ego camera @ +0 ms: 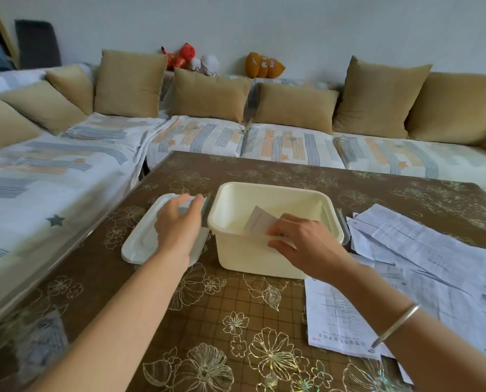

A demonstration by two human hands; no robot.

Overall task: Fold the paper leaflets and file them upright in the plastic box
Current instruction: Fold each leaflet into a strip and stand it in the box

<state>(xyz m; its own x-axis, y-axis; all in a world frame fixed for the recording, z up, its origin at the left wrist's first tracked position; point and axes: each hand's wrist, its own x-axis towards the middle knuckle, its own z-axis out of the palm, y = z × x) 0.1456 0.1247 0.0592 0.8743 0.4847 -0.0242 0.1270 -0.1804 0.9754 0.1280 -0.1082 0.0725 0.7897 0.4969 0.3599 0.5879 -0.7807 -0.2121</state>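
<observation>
While left hand point(176, 224) hovers open over the lid point(140, 241), right hand point(306, 244) pinches a leaflet point(257, 220) inside the box point(244, 258).

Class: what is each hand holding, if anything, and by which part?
The right hand pinches a folded leaflet by its near end, over the plastic box. The left hand holds nothing; it is spread over the lid.

— What sort of place is shown?
— A home living room is shown. A corner sofa point(196, 137), draped in striped, starred covers, is seen from nine to two o'clock and is lined with tan cushions point(130, 83).
— And besides that?
— Plush toys point(183, 55) are propped at twelve o'clock, and a floral-covered table point(236, 306) is set before the sofa.
</observation>
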